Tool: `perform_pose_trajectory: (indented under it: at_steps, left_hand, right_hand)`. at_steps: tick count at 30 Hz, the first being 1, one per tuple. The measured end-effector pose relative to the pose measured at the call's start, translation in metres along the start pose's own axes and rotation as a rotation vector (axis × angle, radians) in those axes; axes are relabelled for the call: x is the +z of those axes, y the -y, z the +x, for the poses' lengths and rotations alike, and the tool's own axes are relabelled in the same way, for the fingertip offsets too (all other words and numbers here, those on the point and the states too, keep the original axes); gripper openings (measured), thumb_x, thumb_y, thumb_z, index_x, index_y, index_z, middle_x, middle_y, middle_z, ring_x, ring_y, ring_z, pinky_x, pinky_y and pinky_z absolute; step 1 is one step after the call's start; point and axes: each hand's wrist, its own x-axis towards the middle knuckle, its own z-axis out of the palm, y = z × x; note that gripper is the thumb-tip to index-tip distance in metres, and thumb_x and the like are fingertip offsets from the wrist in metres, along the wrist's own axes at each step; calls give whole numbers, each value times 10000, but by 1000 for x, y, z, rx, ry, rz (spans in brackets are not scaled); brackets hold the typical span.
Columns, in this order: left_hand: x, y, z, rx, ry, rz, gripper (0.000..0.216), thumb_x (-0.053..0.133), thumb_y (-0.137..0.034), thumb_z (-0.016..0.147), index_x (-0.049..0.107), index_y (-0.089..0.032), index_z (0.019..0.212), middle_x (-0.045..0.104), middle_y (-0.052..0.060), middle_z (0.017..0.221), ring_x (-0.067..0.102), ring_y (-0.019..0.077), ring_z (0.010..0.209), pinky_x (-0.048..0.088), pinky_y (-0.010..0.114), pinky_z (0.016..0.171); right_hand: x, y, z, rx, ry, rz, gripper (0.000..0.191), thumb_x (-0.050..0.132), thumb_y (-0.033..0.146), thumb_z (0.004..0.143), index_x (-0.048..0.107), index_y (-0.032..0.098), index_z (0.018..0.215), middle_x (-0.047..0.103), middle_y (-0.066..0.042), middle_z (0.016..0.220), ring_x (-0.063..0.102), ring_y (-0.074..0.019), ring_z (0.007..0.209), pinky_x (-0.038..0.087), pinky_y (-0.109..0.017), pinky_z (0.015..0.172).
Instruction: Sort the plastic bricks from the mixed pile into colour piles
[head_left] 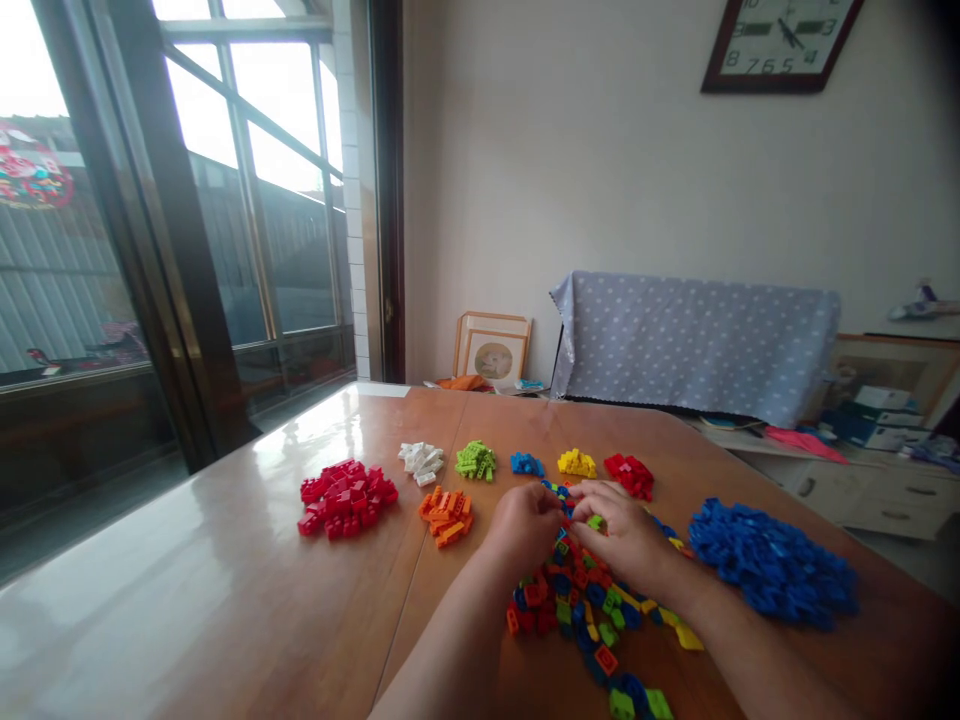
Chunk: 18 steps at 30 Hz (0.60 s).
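My left hand (527, 522) is at the far end of a mixed heap of toy building bricks (574, 575). Its fingers are curled together in a pinch, and whatever they hold is hidden. Just beside it, my right hand (622, 532) reaches over the same heap with fingers and thumb apart. A green brick (596, 523) shows between its thumb and fingers; I cannot tell whether the hand touches it. Red, blue, green, yellow and orange pieces make up the heap, which trails toward the table's near edge.
Sorted piles lie around on the wooden table (247, 600): dark pink (349, 498), white (421, 462), orange (446, 515), lime green (476, 460), small blue (527, 464), yellow (577, 462), red (630, 475). A large blue pile (772, 562) sits at right. Behind stands a cloth-covered object (697, 345).
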Motion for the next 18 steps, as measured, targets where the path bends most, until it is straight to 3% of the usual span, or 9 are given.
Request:
perform_pose_trajectory:
  at_steps: [7,11,14,18]
  left_hand:
    - [-8,-4,-7,66,76,139,254,630,-169,698,730,-175,932,646,-6,745,540,133,677,351,211,566]
    - [-14,-13,-13,180,73,291,152,609,-154,707,710,-179,817,636,-5,745,538,132,682,344,221,579]
    - [-19,-17,-16,206,47,364,114,611,-182,731,703,-186,799,640,1,760,549,139,698,351,230,597]
    - [-28,-14,-13,136,-88,413,108,597,-202,763,697,-198,802,670,26,833,588,167,777,388,242,648]
  right_hand:
    - [0,2,-2,-70,-8,64,86,626,170,798,671,225,748,690,-80,1163,579,-263,1170,447,-430,1020]
    - [1,4,-3,-90,5,90,86,629,178,810,675,228,757,690,-78,1153,585,-258,1165,457,-423,1008]
    - [-1,5,-3,-56,30,106,48,653,243,831,698,231,819,684,-83,1183,581,-263,1182,455,-422,1018]
    - [-3,2,-4,15,60,111,174,668,322,846,711,228,986,663,-91,1246,569,-265,1217,437,-417,1056]
